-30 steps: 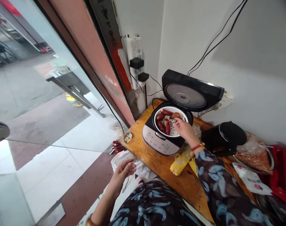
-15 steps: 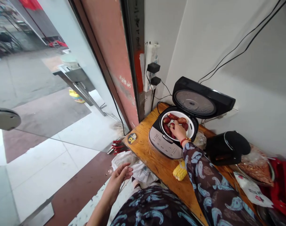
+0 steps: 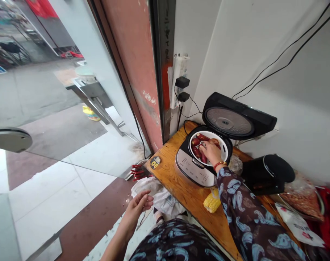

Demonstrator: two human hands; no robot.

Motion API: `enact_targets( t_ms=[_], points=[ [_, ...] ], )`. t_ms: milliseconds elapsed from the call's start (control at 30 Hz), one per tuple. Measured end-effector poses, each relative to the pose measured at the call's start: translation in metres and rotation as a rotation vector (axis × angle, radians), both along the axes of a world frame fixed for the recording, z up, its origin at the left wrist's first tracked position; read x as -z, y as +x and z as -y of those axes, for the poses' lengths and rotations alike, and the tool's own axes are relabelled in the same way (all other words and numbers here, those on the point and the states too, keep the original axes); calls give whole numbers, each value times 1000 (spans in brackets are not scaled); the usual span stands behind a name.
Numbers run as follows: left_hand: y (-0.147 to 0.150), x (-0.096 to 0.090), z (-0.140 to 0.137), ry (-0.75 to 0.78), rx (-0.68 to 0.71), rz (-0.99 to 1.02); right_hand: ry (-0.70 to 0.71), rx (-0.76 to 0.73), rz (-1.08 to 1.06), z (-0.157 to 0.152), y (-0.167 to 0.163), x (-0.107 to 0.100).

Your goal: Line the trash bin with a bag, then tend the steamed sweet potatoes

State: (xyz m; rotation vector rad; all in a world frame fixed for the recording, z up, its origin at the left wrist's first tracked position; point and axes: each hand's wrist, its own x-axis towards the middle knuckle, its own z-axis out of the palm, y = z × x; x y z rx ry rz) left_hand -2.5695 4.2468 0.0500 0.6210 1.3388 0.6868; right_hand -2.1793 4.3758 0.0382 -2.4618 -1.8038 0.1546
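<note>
My right hand [image 3: 211, 152], with a red bead bracelet at its wrist, reaches into the white inner pot [image 3: 226, 156] of a rice cooker [image 3: 190, 166]. Its fingers curl down among several reddish-purple sweet potatoes [image 3: 196, 151] and appear pinched on one; the hand partly covers that spot. The cooker's black lid [image 3: 238, 114] stands raised. My left hand [image 3: 140, 203] hangs in front of the table's edge, fingers loosely bent with nothing in them. A piece of yellow corn [image 3: 212, 201] lies on the table below the cooker, beside my right sleeve.
The wooden table [image 3: 186, 188] carries a black cylindrical appliance [image 3: 270, 174] and a bag of reddish food [image 3: 303, 199] at the right. A power strip [image 3: 180, 79] with black plugs hangs on the wall. Below the table's left edge are a white plastic bag [image 3: 148, 188] and red-handled items [image 3: 139, 172].
The whole view has shifted slightly, so things sit a little farther right and lower. My right hand stays in the pot, its fingers lightly repositioned over the sweet potatoes. The left hand barely moves.
</note>
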Motion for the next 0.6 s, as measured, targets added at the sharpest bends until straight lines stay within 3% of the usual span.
enact_targets(
  t_ms=[167,600],
  points=[
    [-5,-5,2,8,-30,-19,103,-71,91,-23,8,-12],
    [-23,-9,12,5,-127,-53,139,-197,184,-52,25,9]
  ],
)
